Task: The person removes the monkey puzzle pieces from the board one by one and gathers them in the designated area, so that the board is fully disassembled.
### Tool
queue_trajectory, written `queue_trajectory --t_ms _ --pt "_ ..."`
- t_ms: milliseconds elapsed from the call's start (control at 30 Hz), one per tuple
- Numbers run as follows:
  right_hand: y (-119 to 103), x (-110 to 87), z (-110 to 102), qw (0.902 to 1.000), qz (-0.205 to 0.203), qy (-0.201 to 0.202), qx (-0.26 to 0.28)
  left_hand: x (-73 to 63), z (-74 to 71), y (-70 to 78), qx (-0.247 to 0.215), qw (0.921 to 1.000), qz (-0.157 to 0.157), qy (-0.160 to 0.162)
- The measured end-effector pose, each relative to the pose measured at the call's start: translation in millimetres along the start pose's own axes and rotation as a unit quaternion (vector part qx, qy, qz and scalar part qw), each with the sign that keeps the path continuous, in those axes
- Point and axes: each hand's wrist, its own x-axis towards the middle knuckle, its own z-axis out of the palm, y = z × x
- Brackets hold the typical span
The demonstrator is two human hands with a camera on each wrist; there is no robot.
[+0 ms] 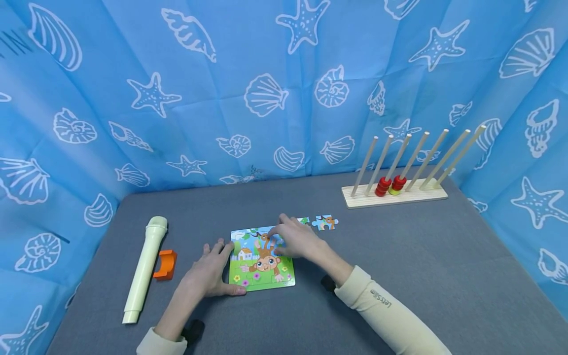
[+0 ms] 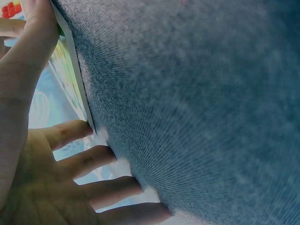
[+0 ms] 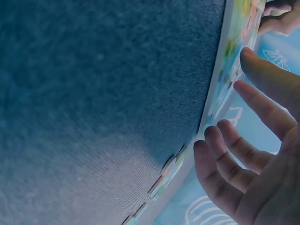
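Observation:
A square jigsaw puzzle [image 1: 263,281] with a cartoon monkey, a small house and flowers lies flat on the table. My left hand [image 1: 206,271] rests at its left side, fingers spread on the table and thumb at the lower-left edge. In the left wrist view the thumb [image 2: 42,23] lies along the puzzle's rim. Over the upper right part of the picture is my right hand [image 1: 299,239], thumb and index fingertips touching the surface, a gap between them. The other fingers of the right hand [image 3: 262,164] bend loosely beside the board in the right wrist view.
Two loose jigsaw pieces, one a whole piece [image 1: 326,222] and one a partly hidden piece [image 1: 304,220], lie beyond the right hand. Left stand a pale green toy microphone [image 1: 145,271] and an orange curved block [image 1: 166,265]. A wooden peg rack [image 1: 368,199] with red beads is back right, before a blue curtain [image 1: 266,128].

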Motion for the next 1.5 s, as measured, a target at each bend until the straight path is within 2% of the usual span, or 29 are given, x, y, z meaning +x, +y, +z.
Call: queue_trajectory --t_ms 167,767,1300,1500 --pt "0 0.4 2 0.9998 0.011 -0.006 -0.016 1.4 -0.3 0.3 0.003 1.0 -0.001 -0.001" --pt "-2 1.0 3 0.9997 0.019 -0.013 0.0 -0.3 -0.1 -0.3 -0.006 1.0 -0.002 -0.005" --pt "-11 0.5 2 0.9983 0.05 -0.021 -0.021 -1.9 0.2 0.1 -0.008 1.0 0.004 0.001" --pt "-11 1.2 2 0.9983 0.049 -0.016 -0.029 -2.1 -0.4 0.4 -0.009 0.9999 0.005 0.0"
